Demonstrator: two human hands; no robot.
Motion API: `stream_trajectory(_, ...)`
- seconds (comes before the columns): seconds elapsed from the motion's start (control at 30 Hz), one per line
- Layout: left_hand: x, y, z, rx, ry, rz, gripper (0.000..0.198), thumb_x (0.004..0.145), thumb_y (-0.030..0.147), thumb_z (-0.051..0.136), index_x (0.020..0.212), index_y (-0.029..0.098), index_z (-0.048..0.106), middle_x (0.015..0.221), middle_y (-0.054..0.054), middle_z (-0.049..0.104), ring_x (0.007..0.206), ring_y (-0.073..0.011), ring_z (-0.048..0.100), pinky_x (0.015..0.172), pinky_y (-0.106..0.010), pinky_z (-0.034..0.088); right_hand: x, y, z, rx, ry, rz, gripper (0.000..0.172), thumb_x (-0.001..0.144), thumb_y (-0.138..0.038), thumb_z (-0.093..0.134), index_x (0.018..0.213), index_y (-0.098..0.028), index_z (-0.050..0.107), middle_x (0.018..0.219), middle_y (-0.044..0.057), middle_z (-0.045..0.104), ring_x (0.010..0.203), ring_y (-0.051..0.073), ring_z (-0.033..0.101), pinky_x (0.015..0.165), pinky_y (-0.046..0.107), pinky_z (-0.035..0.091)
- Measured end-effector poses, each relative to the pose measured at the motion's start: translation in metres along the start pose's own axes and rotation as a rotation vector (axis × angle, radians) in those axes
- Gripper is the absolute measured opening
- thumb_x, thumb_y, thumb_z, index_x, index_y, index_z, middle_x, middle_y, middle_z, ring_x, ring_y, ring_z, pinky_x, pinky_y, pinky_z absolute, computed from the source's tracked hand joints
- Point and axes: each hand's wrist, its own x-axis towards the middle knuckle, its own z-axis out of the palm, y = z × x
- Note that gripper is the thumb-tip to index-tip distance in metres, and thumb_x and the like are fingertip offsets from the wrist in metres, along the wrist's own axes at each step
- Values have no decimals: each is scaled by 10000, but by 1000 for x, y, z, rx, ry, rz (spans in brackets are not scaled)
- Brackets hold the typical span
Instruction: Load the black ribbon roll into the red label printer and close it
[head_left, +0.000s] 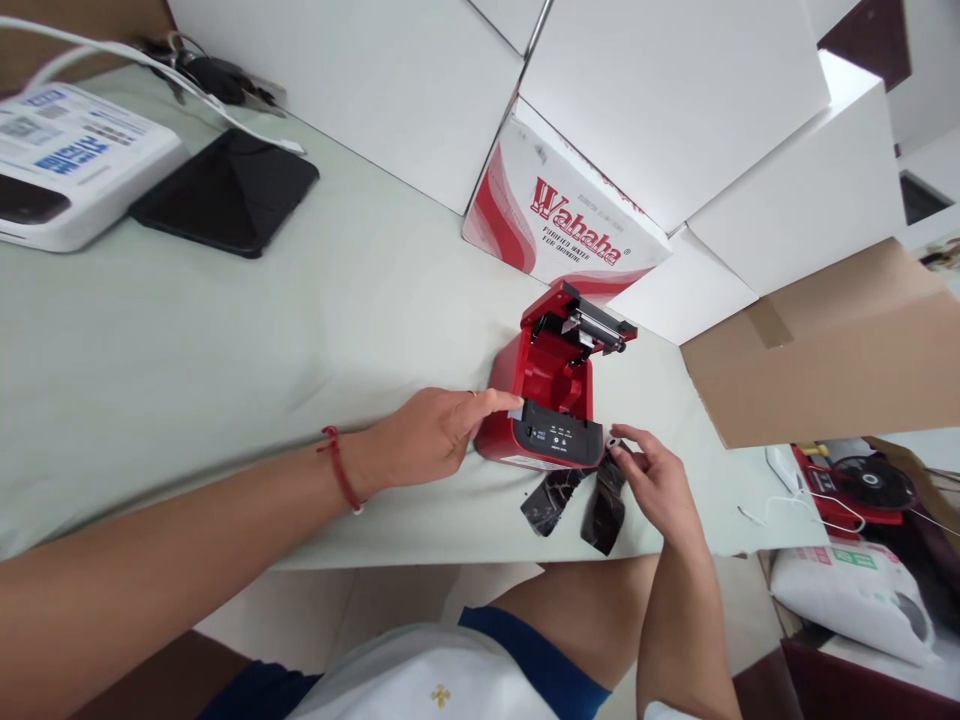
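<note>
A small red printer (500, 425) with a black front panel stands on the cloth-covered table, its lid (581, 320) raised and the red inside bare. My left hand (427, 432) is at its left side, the index finger stretched out and touching the panel's left corner, the other fingers curled with nothing seen in them. At the panel's right corner my right hand (656, 480) pinches a small roll with a pale core (613, 443) between thumb and fingers. Shiny black strips of film (604, 515) hang from there and lie creased before the printer.
Behind the printer stand a red-and-white Wahaha carton (517, 190) and stacked white boxes (675, 90). A brown cardboard box (810, 370) is at right. Far left are a black phone (232, 190), a white device (127, 150), a white cable (180, 80) and keys (225, 85).
</note>
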Motion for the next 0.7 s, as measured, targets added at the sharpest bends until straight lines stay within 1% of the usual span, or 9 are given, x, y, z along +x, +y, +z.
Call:
stream_trajectory(0.07,0,1,-1,11,-10,-12,642,855,-51,417,1426,243,419,1021,2,778,740,-130,738,678,-225,531,1,-11,6,-19,-119,-45,442,973,-450,601,1312,-195,724,867,30,713,670,169,584,718,341,544)
stream_trajectory(0.17,0,2,-2,19,-32,-25,667,845,-59,419,1437,248,410,1001,11,771,747,-134,738,691,-229,527,4,-20,13,-41,-234,-86,422,959,-324,587,1340,-198,718,1173,95,762,904,201,683,848,360,563)
stream_trajectory(0.23,0,3,-3,19,-43,-29,669,852,-57,425,1447,248,407,973,18,761,766,-139,740,709,-234,528,3,-23,6,-25,-293,-102,422,960,-284,581,1355,-210,709,1167,82,765,942,207,691,849,352,566)
stream_trajectory(0.33,0,3,-2,25,-32,-23,641,874,-42,435,1448,243,416,997,8,764,797,-150,745,718,-245,529,-3,-27,-29,6,-435,-167,371,999,-333,608,1341,-244,720,1052,47,769,766,171,646,705,304,546)
stream_trajectory(0.43,-2,2,-1,30,-40,-22,644,879,-37,438,1463,234,418,1041,-7,770,835,-161,752,729,-254,533,-8,-38,-70,77,-540,-350,331,1016,-338,642,1328,-286,740,1136,60,770,742,151,639,675,287,532)
stream_trajectory(0.5,-2,2,-1,37,-57,-29,658,877,-40,436,1475,233,414,1037,-6,767,847,-160,753,739,-253,536,-6,-50,-83,169,-524,-445,330,1018,-313,654,1338,-317,736,1206,63,756,798,156,661,717,294,541)
stream_trajectory(0.53,-2,2,-1,43,-65,-35,663,874,-41,435,1477,234,412,1023,-1,764,840,-156,752,736,-250,534,-3,-57,-84,206,-493,-448,328,1022,-313,654,1340,-326,732,1184,57,754,803,157,659,722,297,539)
stream_trajectory(0.6,-2,3,-2,56,-79,-50,664,871,-40,431,1472,240,407,989,13,757,815,-148,749,726,-241,531,6,-74,-73,218,-422,-387,328,1030,-341,645,1349,-321,721,1065,39,747,738,150,618,673,293,513)
stream_trajectory(0.7,-1,4,-3,69,-86,-56,655,878,-33,419,1464,257,388,1003,22,764,786,-136,744,740,-238,545,27,-99,-45,91,-323,-310,376,1027,-351,620,1387,-277,699,971,25,730,617,127,518,607,293,471)
